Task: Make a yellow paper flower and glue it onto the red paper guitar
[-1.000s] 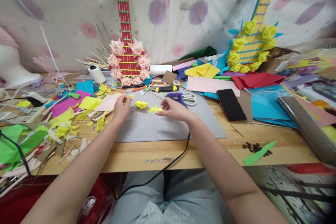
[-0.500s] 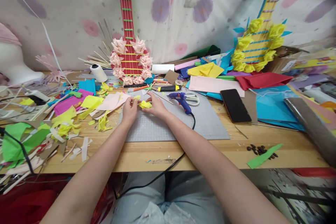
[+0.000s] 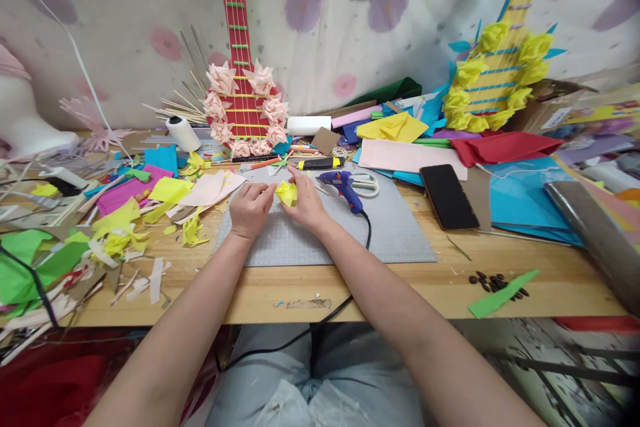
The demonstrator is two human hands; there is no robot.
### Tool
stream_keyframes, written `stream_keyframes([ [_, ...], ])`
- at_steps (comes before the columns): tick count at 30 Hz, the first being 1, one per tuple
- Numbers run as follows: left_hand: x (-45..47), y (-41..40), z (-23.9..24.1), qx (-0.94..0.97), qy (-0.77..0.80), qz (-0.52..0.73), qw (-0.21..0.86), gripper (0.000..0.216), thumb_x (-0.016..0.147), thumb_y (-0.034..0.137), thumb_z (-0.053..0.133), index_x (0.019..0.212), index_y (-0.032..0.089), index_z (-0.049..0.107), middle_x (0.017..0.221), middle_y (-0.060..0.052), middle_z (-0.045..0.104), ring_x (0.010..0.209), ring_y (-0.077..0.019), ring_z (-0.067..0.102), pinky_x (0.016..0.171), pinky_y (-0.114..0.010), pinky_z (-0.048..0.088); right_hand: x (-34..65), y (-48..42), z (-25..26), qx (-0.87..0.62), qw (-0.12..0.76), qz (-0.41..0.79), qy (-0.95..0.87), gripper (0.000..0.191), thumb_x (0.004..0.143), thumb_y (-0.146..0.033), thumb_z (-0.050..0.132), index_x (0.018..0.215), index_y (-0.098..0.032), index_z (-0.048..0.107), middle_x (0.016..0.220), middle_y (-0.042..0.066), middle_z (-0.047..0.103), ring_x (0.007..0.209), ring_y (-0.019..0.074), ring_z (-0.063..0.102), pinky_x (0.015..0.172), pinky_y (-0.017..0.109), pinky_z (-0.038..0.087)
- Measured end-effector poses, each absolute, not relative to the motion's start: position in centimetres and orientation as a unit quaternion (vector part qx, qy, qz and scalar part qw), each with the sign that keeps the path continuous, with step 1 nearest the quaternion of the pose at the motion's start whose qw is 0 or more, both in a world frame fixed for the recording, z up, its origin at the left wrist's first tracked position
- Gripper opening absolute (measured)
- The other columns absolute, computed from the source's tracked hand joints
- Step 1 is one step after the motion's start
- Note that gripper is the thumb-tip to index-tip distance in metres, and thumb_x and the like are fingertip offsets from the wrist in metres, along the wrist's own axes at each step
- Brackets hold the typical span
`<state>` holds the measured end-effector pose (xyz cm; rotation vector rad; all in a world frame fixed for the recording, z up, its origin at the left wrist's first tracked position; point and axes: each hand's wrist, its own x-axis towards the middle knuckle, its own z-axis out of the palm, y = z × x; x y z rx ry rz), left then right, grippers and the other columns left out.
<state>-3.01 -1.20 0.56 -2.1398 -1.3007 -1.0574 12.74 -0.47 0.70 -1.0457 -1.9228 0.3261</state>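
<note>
Apart a second ago, the left hand [image 3: 251, 208] and right hand [image 3: 306, 203] have closed in. Both now pinch the yellow paper piece [image 3: 289, 193] between them, just above the surface [image 3: 300, 290] — glue gun [image 3: 343, 183] lying right of them.

Both forearms bare, unsleeved as far as seen. Left hand [image 3: 251, 208], right hand [image 3: 306, 203] uncovered. Pale blue-grey jeans [image 3: 320, 373], creased, just below table [image 3: 410, 290] front edge.
</note>
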Motion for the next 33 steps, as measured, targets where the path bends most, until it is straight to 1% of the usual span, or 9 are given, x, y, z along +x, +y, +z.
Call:
stream_keyframes([
  [5, -2.8, -1.5, 0.5, -0.782, -0.459, -0.362, 0.217, 0.027, 0.083, 0.024, 0.044, 0.097, 0.026, 0.068, 0.084, -0.007, 0.066, 0.079, -0.0174, 0.052, 0.074, -0.031, 0.038, 12.7, -0.5, 0.6, -0.426, 0.452, 0.122, -0.774, 0.073, 0.068, -0.017, 0.056, 0.133, -0.019, 0.025, 0.115, 0.011, 0.048, 0.102, 0.022, 0.046, 0.094, 0.042, 0.036],
  [10, -2.7, -1.6, 0.4, -0.778, -0.461, -0.357, 0.234, 0.027, 0.082, 0.022, 0.046, 0.097, 0.026, 0.068, 0.084, -0.006, 0.065, 0.078, -0.0182, 0.051, 0.073, -0.032, 0.037, 12.5, -0.5, 0.3, -0.43, 0.448, 0.118, -0.775, 0.073, 0.068, -0.017, 0.056, 0.134, -0.019, 0.025, 0.112, 0.01, 0.049, 0.102, 0.0221, 0.046, 0.093, 0.042, 0.037],
  [15, -2.6, -1.7, 0.4, -0.776, -0.458, -0.372, 0.221, 0.027, 0.08, 0.021, 0.048, 0.096, 0.028, 0.068, 0.09, -0.007, 0.064, 0.086, -0.0197, 0.049, 0.077, -0.032, 0.038, 12.5, -0.4, 0.0, -0.436, 0.448, 0.116, -0.772, 0.075, 0.068, -0.018, 0.057, 0.134, -0.018, 0.024, 0.108, 0.01, 0.049, 0.101, 0.0218, 0.047, 0.093, 0.042, 0.038],
  [21, -2.6, -2.0, 0.5, -0.784, -0.46, -0.356, 0.218, 0.026, 0.081, 0.021, 0.047, 0.094, 0.028, 0.068, 0.091, -0.007, 0.063, 0.088, -0.0196, 0.048, 0.08, -0.033, 0.038, 12.5, -0.4, 0.1, -0.431, 0.457, 0.116, -0.77, 0.071, 0.068, -0.019, 0.056, 0.133, -0.018, 0.025, 0.109, 0.011, 0.049, 0.101, 0.0226, 0.047, 0.093, 0.043, 0.038],
  [26, -2.6, -2.0, 0.5, -0.79, -0.461, -0.336, 0.226, 0.028, 0.079, 0.019, 0.046, 0.094, 0.027, 0.068, 0.091, -0.007, 0.063, 0.088, -0.0197, 0.049, 0.08, -0.034, 0.039, 12.5, -0.4, 0.0, -0.425, 0.466, 0.116, -0.767, 0.071, 0.067, -0.018, 0.056, 0.132, -0.017, 0.027, 0.109, 0.011, 0.049, 0.101, 0.0217, 0.046, 0.094, 0.041, 0.037],
  [28, -2.6, -2.2, 0.5, -0.794, -0.461, -0.335, 0.21, 0.032, 0.076, 0.016, 0.046, 0.099, 0.026, 0.066, 0.094, -0.008, 0.061, 0.091, -0.0206, 0.049, 0.083, -0.035, 0.039, 12.6, -0.4, 0.0, -0.425, 0.468, 0.116, -0.766, 0.071, 0.067, -0.018, 0.055, 0.132, -0.016, 0.027, 0.108, 0.011, 0.049, 0.1, 0.0215, 0.046, 0.094, 0.04, 0.037],
  [31, -2.5, -2.7, 0.7, -0.8, -0.465, -0.342, 0.163, 0.049, 0.066, 0.012, 0.048, 0.113, 0.021, 0.059, 0.105, -0.01, 0.056, 0.099, -0.0238, 0.046, 0.088, -0.039, 0.037, 12.6, -0.4, 0.1, -0.429, 0.471, 0.118, -0.762, 0.072, 0.066, -0.018, 0.055, 0.133, -0.015, 0.025, 0.107, 0.011, 0.049, 0.1, 0.0217, 0.046, 0.093, 0.04, 0.037],
  [33, -2.4, -3.1, 0.9, -0.805, -0.464, -0.344, 0.134, 0.058, 0.061, 0.011, 0.049, 0.119, 0.018, 0.054, 0.109, -0.012, 0.052, 0.102, -0.0255, 0.045, 0.09, -0.04, 0.036, 12.6, -0.4, 0.1, -0.43, 0.472, 0.117, -0.761, 0.073, 0.066, -0.018, 0.055, 0.133, -0.015, 0.024, 0.107, 0.011, 0.049, 0.1, 0.0222, 0.045, 0.093, 0.041, 0.037],
])
